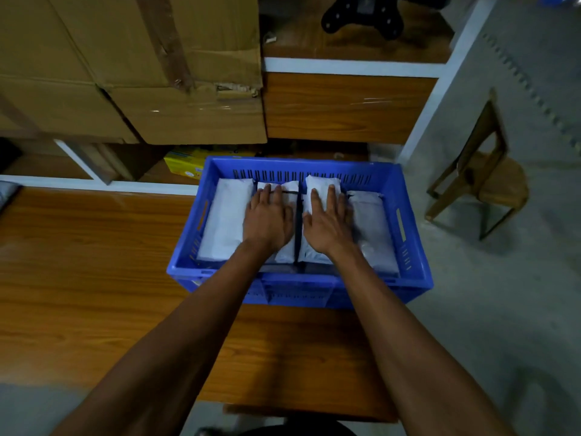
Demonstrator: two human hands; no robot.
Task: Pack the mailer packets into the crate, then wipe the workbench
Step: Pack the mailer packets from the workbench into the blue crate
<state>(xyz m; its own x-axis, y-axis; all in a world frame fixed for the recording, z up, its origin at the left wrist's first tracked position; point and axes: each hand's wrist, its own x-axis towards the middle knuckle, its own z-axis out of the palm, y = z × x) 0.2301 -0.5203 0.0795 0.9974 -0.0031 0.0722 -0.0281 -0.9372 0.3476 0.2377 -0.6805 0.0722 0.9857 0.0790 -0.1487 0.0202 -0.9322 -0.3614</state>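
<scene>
Two hands are laid flat in the crate (412, 247), side by side, with straight, spread fingers that grip nothing. The left hand (267, 220) is pressed on a white packet (284, 254) in the middle of the crate; its fingers (266, 191) reach the packet's far edge. The right hand (327, 223) is pressed on the next packet (320, 184), whose far end shows beyond its fingers (330, 193), close to the crate's slotted far wall. A dark gap is seen between the two hands, running between these packets. Left of the left fingers a third packet (224, 221) is laid lengthwise along the crate's left wall. Right of the right fingers a fourth packet (374, 228) is laid along the right wall. The crate is set on the wooden tabletop (94, 278), at its right end, with its right side past the edge. Beyond the fingers, large cardboard boxes (132, 64) are stacked on a shelf, and a yellow box (185, 165) is seen below them. A wooden chair (484, 177) is stood on the floor, well to the right.
</scene>
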